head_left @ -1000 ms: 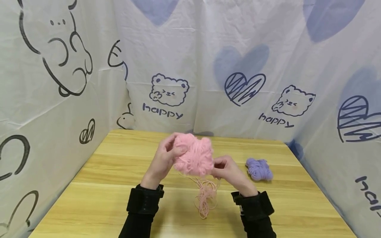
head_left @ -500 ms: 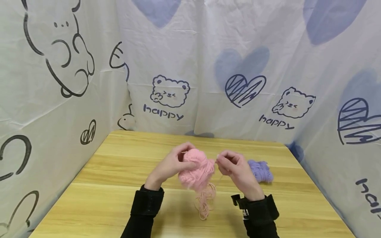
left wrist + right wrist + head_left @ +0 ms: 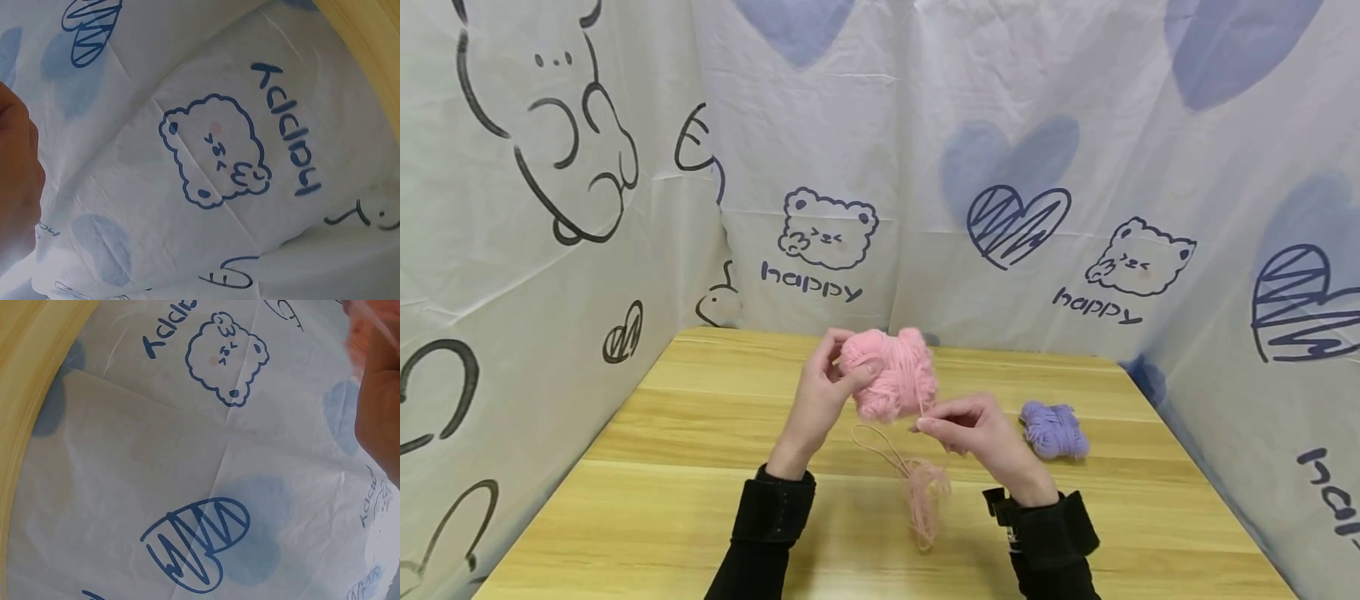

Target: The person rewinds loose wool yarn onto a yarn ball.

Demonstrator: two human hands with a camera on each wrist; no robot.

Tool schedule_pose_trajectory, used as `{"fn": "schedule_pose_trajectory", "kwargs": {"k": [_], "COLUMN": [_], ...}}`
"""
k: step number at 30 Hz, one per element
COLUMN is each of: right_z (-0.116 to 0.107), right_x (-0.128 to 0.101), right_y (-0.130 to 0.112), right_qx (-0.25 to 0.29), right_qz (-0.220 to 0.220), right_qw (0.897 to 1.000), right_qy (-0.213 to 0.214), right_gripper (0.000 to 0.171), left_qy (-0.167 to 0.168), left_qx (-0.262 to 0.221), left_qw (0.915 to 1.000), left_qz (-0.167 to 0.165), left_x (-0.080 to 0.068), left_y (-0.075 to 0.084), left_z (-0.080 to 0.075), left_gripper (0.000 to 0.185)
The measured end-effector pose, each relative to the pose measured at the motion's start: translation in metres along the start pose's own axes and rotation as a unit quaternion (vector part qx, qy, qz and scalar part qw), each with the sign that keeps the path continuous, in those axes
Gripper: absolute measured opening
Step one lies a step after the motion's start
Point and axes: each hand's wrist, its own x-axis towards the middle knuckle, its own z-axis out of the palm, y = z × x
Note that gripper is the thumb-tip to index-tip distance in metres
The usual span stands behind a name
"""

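In the head view my left hand [image 3: 829,385] grips a fluffy pink yarn ball [image 3: 891,375], held above the wooden table [image 3: 662,500]. Just below and right of the ball, my right hand [image 3: 951,427] pinches a thin pink strand [image 3: 921,406] that runs up to the ball. A loose tangle of pink yarn [image 3: 921,492] trails from there down onto the table. The left wrist view shows only the edge of my left hand [image 3: 15,187] against the printed cloth. In the right wrist view, part of my right hand [image 3: 378,419] and a bit of pink yarn [image 3: 359,331] show at the right edge.
A small purple yarn bundle [image 3: 1054,429] lies on the table to the right of my right hand. White cloth walls [image 3: 1000,167] printed with bears, hearts and "happy" close in the table at the back and on both sides.
The pink ball has risen and turned in my left hand. My right hand dropped from beside the ball to below it, pinching the strand, and the loose tangle shifted.
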Motion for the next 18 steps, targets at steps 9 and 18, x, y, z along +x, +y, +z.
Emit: {"fn": "schedule_pose_trajectory", "kwargs": {"k": [9,18], "right_z": [-0.0025,-0.0057], "right_x": [0.0038,0.0008], "right_y": [0.0060,0.0090], "right_qx": [0.009,0.014], "right_qz": [0.022,0.030], "right_qw": [0.999,0.999], "right_qy": [-0.028,-0.033], "right_gripper": [0.026,0.026], "left_qy": [-0.035,-0.112], "left_qx": [-0.133,-0.154], "left_qw": [0.9905,0.9816], "left_qz": [-0.010,-0.008], "left_x": [-0.0013,-0.0049], "left_y": [0.0074,0.0088], "left_z": [0.0018,0.0003], "left_gripper": [0.025,0.029]}}
